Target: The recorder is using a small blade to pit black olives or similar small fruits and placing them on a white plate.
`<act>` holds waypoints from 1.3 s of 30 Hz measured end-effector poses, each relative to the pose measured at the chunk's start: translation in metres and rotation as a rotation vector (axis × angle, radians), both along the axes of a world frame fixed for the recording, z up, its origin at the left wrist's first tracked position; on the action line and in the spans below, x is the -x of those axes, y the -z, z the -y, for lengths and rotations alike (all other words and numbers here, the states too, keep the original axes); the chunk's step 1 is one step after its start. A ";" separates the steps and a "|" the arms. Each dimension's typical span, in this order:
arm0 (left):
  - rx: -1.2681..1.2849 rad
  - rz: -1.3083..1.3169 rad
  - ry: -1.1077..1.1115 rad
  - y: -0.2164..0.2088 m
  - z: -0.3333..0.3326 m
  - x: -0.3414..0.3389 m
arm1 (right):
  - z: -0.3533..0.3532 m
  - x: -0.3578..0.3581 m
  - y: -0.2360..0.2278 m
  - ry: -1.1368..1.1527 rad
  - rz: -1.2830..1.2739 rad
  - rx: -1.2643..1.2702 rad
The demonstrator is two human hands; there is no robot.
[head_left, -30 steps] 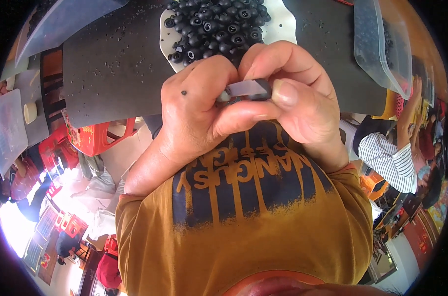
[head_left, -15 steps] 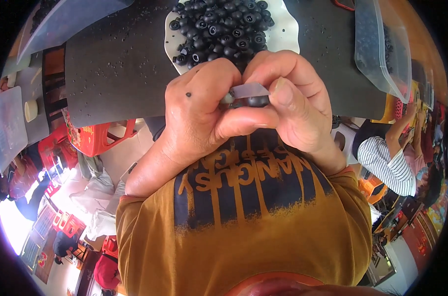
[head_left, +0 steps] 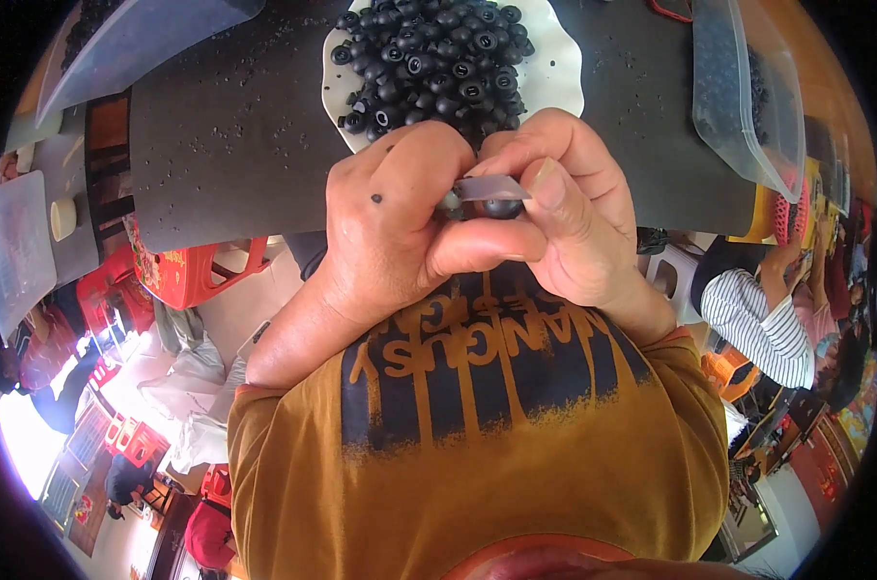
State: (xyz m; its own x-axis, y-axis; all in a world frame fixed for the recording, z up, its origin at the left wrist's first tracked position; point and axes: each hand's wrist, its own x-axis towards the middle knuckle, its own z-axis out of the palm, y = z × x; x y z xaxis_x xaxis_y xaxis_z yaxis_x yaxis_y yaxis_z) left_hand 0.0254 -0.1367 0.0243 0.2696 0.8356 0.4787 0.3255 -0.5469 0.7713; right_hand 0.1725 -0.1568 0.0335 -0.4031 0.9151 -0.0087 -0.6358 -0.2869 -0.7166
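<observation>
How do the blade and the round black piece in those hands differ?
The blade looks pale grey, while the black piece is dark. The blade is flat with straight edges; the black piece is rounded. Both sit between the left hand and right hand.

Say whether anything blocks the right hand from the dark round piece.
Nothing visible does: the right hand is right beside the dark round piece. The pale blade in the left hand shows just above it.

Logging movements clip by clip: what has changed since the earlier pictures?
A second ago the black piece showed at the tip of the blade; now it shows below the blade. Nothing was let go: the left hand keeps the blade, the right hand the piece. The heaped white plate stayed put.
</observation>
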 end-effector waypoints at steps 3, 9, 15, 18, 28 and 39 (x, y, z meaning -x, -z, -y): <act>0.001 -0.011 0.000 0.001 0.000 0.000 | -0.001 -0.001 0.006 -0.007 0.017 -0.055; -0.098 -0.028 -0.005 0.004 -0.002 -0.001 | 0.002 0.002 0.001 0.025 0.019 -0.043; -0.268 -0.111 -0.073 0.008 0.000 -0.002 | 0.005 0.008 0.013 0.125 0.008 -0.253; -0.352 -0.106 -0.124 0.010 0.001 -0.004 | 0.004 0.007 0.016 0.104 0.016 -0.324; -0.310 -0.180 0.002 0.008 0.009 0.005 | 0.006 0.006 0.017 0.103 0.021 -0.361; -0.208 -0.092 -0.079 0.007 0.005 0.000 | 0.012 0.007 0.009 0.078 -0.042 -0.105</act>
State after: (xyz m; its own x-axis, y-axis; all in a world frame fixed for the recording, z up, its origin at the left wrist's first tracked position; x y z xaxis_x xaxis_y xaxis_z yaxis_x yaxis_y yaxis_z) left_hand 0.0254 -0.1417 0.0176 0.2578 0.7416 0.6194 0.4371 -0.6612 0.6097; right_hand 0.1652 -0.1685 0.0246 -0.3290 0.9386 0.1038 -0.6832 -0.1607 -0.7123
